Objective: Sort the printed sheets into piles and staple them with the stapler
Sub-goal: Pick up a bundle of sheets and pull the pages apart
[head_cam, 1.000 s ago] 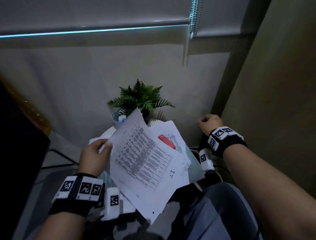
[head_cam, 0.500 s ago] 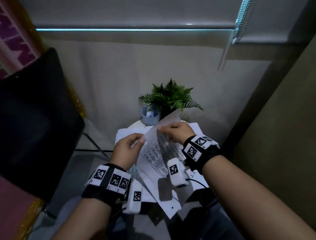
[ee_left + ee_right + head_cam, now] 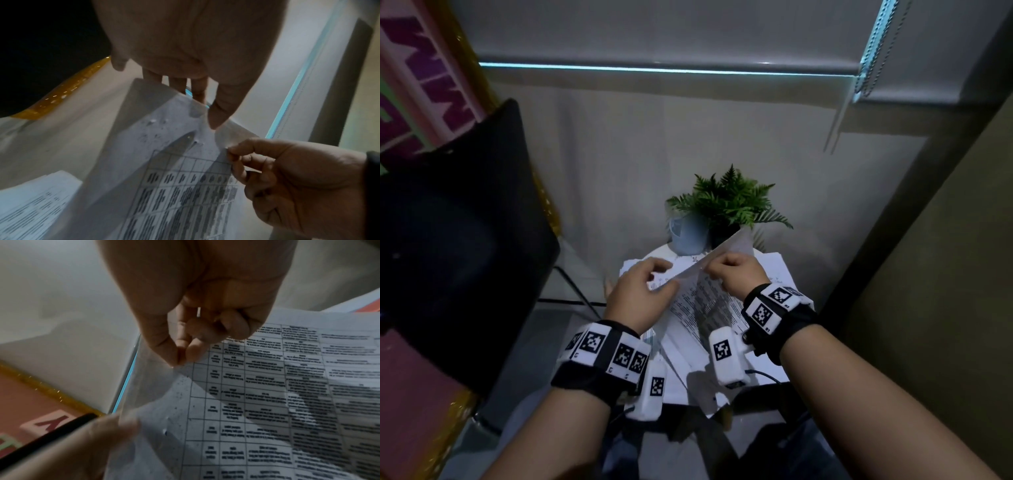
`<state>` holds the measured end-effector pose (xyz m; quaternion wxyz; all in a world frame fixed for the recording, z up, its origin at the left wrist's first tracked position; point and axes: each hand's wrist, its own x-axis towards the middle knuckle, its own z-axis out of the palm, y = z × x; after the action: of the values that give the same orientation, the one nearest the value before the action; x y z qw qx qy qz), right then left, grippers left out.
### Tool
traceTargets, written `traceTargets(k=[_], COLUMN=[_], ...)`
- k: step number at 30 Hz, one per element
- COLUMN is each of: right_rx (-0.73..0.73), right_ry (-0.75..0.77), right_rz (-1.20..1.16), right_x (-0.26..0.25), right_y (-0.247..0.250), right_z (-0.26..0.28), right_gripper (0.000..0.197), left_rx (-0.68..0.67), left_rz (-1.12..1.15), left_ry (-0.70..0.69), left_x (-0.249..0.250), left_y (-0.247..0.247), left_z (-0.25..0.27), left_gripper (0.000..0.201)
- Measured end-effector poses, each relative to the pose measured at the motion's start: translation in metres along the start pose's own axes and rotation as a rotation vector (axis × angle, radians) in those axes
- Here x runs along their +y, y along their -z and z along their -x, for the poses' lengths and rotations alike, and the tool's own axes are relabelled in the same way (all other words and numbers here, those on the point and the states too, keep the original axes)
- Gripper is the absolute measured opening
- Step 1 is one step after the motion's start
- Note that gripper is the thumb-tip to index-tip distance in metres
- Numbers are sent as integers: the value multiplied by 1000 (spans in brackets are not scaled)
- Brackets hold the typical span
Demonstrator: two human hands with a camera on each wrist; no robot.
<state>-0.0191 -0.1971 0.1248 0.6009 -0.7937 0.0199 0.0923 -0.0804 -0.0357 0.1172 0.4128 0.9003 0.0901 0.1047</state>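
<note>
You hold the printed sheets lifted between both hands, left hand gripping one corner, right hand pinching the top leaf at its edge: sorting step, likely; next, peel that leaf without tearing; stapler unseen.

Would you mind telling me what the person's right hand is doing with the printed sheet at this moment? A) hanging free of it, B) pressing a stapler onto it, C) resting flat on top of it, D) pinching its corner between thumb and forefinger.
D: the right hand pinches the corner of the printed sheet between thumb and forefinger, while the left hand holds the same sheet's edge.
</note>
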Motion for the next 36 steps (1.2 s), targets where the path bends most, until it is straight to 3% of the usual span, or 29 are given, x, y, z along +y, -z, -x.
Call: traceTargets(k=[3,6,11,14,27,36], right_rx=[-3,-3,69,31,-10,187], right_ry=[44,60,107,109,138,145], right_rz=[17,9,26,81,139,94], right_x=[4,9,8,4,7,8], right_y=[-4,-6,0,2,0,27], right_z=[1,2,5,6,9,-2], right_gripper=[21,24,17,6,4,7], left_rx=[-48,-83,-71,-66,-45,-22], left_rz=[48,-80,-115,-77,10,11], left_ry=[-52,-100,-68,-59,-32,7], left_x=[20,31,27,23,23,17], left_y=[-4,-14,-23,-26,-27,-23], left_z=[-8,-17,-18,-16,-14,-12], left_gripper=[10,14,21,19,18,20])
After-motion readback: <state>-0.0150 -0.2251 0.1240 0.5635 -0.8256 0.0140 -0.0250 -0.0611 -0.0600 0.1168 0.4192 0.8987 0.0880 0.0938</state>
